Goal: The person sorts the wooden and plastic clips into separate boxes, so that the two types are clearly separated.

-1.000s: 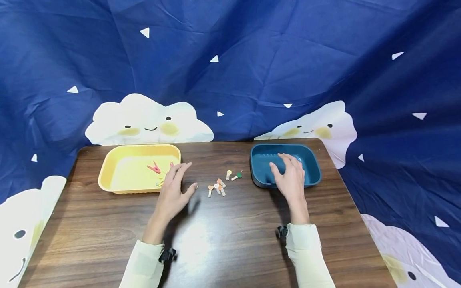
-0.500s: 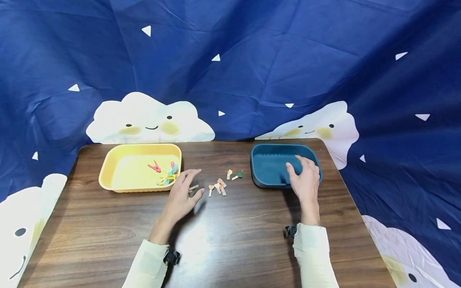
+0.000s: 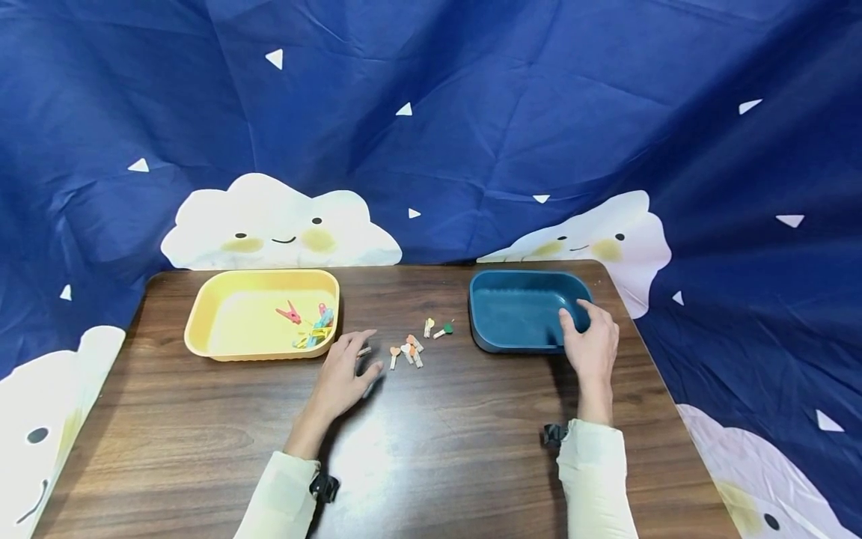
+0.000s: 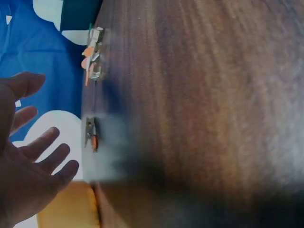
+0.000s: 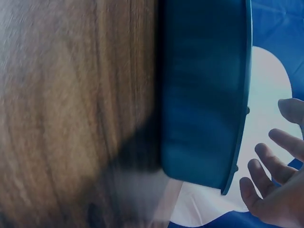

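Observation:
My left hand (image 3: 340,378) hovers over the table just right of the yellow basin, its fingers spread and holding nothing. Beyond its thumb and fingers lies a small wooden clothespin (image 4: 91,134), partly hidden in the head view. To the right is a loose group of several mini clothespins with coloured tops: orange (image 3: 394,358), white, yellow (image 3: 429,326) and green (image 3: 443,330). My right hand (image 3: 592,340) is held at the near right corner of the blue basin (image 3: 494,346), fingers apart and holding nothing; the right wrist view shows it above the rim.
In the yellow basin (image 3: 236,355) at the left sit a pink clothespin (image 3: 289,313) and a cluster of blue, yellow and pink clips (image 3: 316,332). Both basins stand near the far edge of the wooden table (image 3: 444,449). A blue cloth with clouds (image 3: 431,135) hangs behind.
My right hand has moved right, from over the blue basin to its near right corner. My left hand has shifted right and nearer, uncovering clips in the yellow basin and the wooden clothespin.

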`<state>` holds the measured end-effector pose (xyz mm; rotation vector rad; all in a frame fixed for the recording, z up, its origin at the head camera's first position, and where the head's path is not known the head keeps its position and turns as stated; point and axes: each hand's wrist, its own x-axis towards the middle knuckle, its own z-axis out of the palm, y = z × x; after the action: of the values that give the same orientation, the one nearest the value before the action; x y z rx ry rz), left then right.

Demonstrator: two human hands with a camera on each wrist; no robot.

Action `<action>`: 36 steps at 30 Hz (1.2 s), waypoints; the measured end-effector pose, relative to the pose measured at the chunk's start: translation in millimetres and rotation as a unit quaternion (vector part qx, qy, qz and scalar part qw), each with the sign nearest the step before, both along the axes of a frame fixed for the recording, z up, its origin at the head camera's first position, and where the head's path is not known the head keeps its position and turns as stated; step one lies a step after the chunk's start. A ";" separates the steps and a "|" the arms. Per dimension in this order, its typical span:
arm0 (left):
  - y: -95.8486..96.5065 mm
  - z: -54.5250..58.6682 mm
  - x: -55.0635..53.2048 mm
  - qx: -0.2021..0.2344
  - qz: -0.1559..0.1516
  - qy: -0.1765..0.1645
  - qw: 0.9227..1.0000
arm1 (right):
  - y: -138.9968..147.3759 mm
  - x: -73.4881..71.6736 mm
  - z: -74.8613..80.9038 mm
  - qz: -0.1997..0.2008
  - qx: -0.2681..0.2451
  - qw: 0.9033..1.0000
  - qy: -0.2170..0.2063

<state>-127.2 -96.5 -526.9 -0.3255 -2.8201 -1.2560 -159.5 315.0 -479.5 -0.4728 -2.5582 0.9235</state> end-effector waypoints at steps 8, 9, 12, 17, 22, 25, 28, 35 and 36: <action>0.1 -8.2 -1.0 0.009 0.029 -0.041 0.999 | 14.5 3.6 -5.8 -0.050 -0.014 0.998 -0.025; 0.1 -9.4 -1.5 0.008 0.032 -0.040 0.999 | 16.1 3.9 -6.2 -0.056 -0.016 0.998 -0.026; 0.1 -13.3 -3.7 0.009 0.044 -0.035 0.998 | 20.5 4.0 -7.9 -0.070 -0.021 0.997 -0.026; 0.3 -17.3 -7.6 0.016 0.070 -0.038 0.997 | 25.6 3.6 -13.0 -0.086 -0.036 0.995 -0.047; 1.0 -21.2 -11.1 0.017 0.086 -0.042 0.995 | 29.2 2.9 -20.3 -0.098 -0.056 0.992 -0.058; 0.3 -25.2 -13.0 0.018 0.099 -0.028 0.995 | 31.0 2.5 -24.4 -0.101 -0.066 0.991 -0.055; -1.1 -26.7 -13.9 0.018 0.109 -0.017 0.994 | 32.5 3.1 -27.6 -0.108 -0.084 0.989 -0.054; 0.1 -24.2 -18.0 -0.004 0.120 -0.035 0.992 | 33.1 2.2 -36.5 -0.130 -0.133 0.981 -0.049; 0.4 -24.2 -18.1 -0.008 0.120 -0.035 0.992 | 33.0 1.9 -37.6 -0.132 -0.141 0.980 -0.052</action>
<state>-145.4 -96.1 -551.1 0.0582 -2.8200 -1.2162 -157.6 348.0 -517.2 -0.9398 -2.3829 1.1911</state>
